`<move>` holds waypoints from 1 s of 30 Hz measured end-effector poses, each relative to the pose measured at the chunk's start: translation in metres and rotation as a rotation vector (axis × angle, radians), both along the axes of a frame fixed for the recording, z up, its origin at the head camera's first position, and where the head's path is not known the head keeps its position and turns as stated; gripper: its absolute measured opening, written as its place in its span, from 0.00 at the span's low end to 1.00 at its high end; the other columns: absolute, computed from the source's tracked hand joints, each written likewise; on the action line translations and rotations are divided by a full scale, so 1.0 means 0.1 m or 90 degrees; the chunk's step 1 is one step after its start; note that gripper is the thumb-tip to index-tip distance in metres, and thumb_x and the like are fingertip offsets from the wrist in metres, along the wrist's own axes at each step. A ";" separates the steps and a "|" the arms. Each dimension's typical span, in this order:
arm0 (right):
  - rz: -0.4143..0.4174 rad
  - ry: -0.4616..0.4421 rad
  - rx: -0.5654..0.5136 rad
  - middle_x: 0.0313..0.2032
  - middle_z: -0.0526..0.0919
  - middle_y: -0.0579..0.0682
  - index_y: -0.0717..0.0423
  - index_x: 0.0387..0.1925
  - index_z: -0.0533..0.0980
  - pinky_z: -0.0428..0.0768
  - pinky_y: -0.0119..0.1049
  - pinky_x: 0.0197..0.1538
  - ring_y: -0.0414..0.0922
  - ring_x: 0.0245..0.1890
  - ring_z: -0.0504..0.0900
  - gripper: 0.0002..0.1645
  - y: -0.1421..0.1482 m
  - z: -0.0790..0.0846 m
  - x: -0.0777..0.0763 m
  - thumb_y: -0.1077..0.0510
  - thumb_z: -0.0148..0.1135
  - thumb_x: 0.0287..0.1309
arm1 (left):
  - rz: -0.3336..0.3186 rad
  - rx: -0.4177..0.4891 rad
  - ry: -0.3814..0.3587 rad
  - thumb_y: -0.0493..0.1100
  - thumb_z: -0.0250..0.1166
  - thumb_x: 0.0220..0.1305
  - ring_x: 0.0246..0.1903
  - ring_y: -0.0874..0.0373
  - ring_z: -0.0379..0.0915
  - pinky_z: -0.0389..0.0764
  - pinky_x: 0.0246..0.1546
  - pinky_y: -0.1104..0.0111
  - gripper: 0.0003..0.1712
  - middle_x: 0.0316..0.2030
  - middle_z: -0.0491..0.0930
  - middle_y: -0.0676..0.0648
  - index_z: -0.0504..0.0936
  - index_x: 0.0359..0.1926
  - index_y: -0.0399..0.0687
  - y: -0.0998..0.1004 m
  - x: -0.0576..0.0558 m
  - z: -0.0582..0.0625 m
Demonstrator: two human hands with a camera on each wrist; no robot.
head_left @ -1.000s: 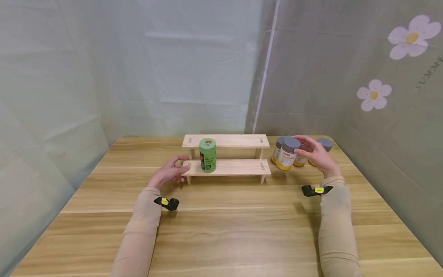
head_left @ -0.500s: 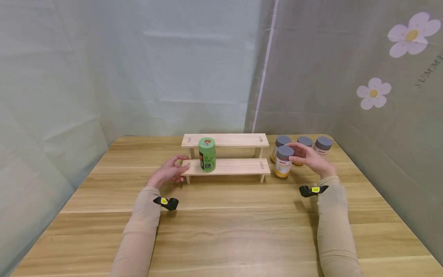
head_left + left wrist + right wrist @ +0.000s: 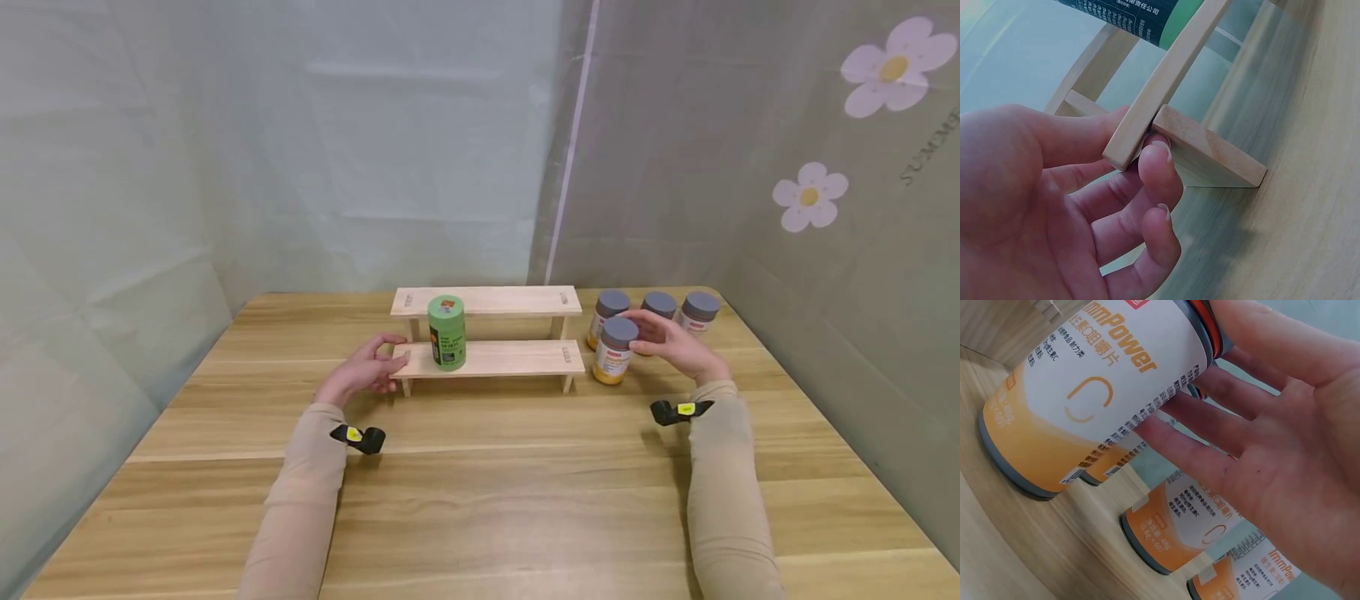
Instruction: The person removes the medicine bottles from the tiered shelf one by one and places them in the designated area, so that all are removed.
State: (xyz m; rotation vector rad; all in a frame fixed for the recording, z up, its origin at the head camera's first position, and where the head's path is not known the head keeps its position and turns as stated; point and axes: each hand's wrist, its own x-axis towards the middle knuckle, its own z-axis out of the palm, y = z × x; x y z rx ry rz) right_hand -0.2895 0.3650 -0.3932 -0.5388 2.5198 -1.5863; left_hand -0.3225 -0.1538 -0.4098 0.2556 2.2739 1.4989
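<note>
My left hand [image 3: 366,367] grips the left end of the lower step of a two-tier wooden shelf [image 3: 517,357]. In the left wrist view, the thumb is above the wooden board [image 3: 1166,81] and curled fingertips [image 3: 1161,169] sit below it, by the leg. On the lower step stands a green canister [image 3: 447,335], upright. At the right, my right hand [image 3: 675,343] holds a grey-lidded vitamin C tablet bottle [image 3: 612,363] near its lid. In the right wrist view the bottle [image 3: 1091,394] shows its white and orange label, thumb and fingers around its upper part.
Behind the held bottle stand three similar grey-lidded bottles: one at left [image 3: 606,315], one in the middle [image 3: 658,303] partly behind the hand, one at right [image 3: 701,310]. A wood-grain table [image 3: 525,492] bears everything. Pale curtains [image 3: 420,167] hang around it.
My right hand has brought the held bottle slightly left and toward me, away from the other bottles, then stayed nearly still. My left hand keeps its grip on the shelf.
</note>
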 end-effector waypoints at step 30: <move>0.036 0.086 -0.152 0.62 0.76 0.50 0.66 0.67 0.61 0.74 0.23 0.57 0.35 0.61 0.76 0.31 -0.16 0.31 0.07 0.66 0.56 0.65 | -0.001 -0.004 -0.006 0.46 0.55 0.72 0.22 0.63 0.74 0.75 0.27 0.71 0.32 0.30 0.74 0.51 0.54 0.71 0.45 0.00 0.00 0.01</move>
